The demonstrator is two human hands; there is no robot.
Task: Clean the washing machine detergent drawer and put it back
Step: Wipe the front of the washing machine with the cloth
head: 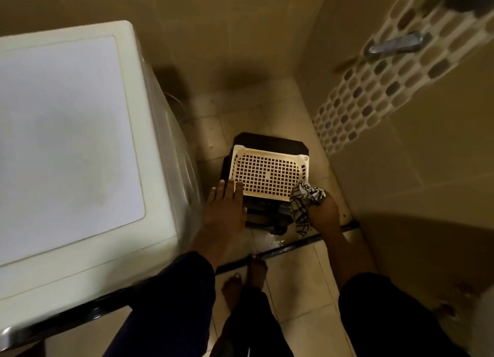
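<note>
1. left hand point(224, 209): fingers straight, close together, tips resting on near-left corner of cream grid tray point(267, 169).
2. right hand point(324, 212): fingers curled round checked cloth point(304, 199), bunched at the tray's near-right corner.
3. tray sits on dark stand point(270, 140) (on the floor, ahead of both hands).
4. washing machine point(66, 143) just left of the left fingers.
5. dark parts point(267, 215) between the hands, under the tray edge; cannot tell if these are the detergent drawer.

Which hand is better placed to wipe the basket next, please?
Probably the right hand: it grips the checked cloth at the corner of the basket, while the left hand rests flat on its edge, holding nothing.
</note>
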